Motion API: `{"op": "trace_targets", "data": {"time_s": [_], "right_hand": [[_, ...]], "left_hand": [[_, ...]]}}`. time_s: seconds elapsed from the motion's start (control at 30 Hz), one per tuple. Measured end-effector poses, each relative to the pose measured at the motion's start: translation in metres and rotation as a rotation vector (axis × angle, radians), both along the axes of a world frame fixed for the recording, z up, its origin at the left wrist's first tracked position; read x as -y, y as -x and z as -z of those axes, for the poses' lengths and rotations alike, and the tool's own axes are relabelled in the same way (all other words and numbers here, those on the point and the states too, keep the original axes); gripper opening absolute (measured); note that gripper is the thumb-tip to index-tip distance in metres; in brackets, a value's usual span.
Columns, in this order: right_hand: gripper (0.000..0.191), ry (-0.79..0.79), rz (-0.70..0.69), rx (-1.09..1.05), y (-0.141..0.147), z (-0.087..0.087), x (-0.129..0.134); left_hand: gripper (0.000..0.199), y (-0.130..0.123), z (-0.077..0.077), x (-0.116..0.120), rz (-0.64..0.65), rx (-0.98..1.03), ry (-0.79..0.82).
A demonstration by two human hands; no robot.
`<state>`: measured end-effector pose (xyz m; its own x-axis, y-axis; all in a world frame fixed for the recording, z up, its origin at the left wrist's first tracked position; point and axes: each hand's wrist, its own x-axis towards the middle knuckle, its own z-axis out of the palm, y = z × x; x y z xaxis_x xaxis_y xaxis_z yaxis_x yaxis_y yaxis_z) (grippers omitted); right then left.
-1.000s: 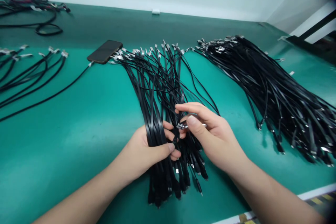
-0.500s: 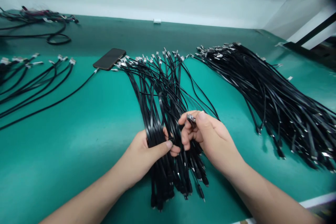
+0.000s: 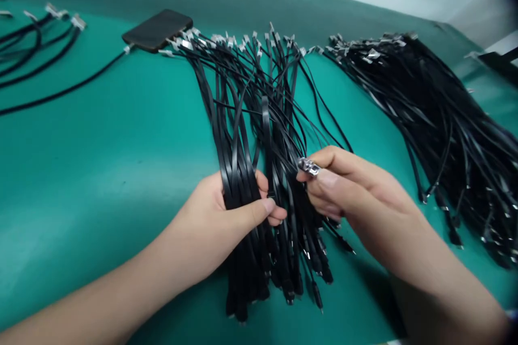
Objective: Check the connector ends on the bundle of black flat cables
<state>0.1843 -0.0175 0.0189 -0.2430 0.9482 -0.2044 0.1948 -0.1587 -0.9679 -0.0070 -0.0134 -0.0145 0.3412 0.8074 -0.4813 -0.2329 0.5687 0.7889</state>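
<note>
My left hand (image 3: 226, 210) is wrapped round a bunch of flat black cables (image 3: 232, 167), its thumb lying across them. Their dark plug ends hang below my fist, and the pale metal connectors at the far end fan out across the table. In my right hand (image 3: 352, 183), a small shiny metal connector (image 3: 309, 166) is pinched between thumb and fingers, just right of the bunch. Whether a cable runs from this connector is hidden by my fingers. More loose black cables lie between and under both hands.
A dark smartphone (image 3: 157, 29) lies at the back left, with a cable (image 3: 89, 81) plugged into its near end. A big heap of black cables (image 3: 437, 102) covers the right side. Several more cables (image 3: 36, 43) lie at far left on the green table (image 3: 121, 172).
The view has tipped down and turned, so the phone and cables sit higher in it. My right hand has moved slightly away from the left, showing more of the metal connector. My left hand keeps its hold.
</note>
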Motion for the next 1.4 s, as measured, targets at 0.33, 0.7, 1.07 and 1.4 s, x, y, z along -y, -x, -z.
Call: {"op": "trace_targets", "data": {"time_s": [0.33,0.7,1.07,1.4], "right_hand": [[0.008,-0.304,-0.181,0.473,-0.009,-0.004,0.002],[0.014,-0.307,-0.191,0.504,-0.009,0.0,0.0],[0.015,-0.287,-0.214,0.498,-0.009,0.0,0.0],[0.015,-0.334,-0.234,0.526,-0.009,0.0,-0.001]], "left_hand": [[0.017,0.001,0.01,0.002,-0.012,-0.051,-0.051],[0.014,0.0,0.009,0.003,-0.032,-0.049,-0.054],[0.013,0.0,0.007,0.003,-0.032,-0.053,-0.035],[0.013,0.0,0.008,0.002,-0.02,-0.067,-0.063]]}}
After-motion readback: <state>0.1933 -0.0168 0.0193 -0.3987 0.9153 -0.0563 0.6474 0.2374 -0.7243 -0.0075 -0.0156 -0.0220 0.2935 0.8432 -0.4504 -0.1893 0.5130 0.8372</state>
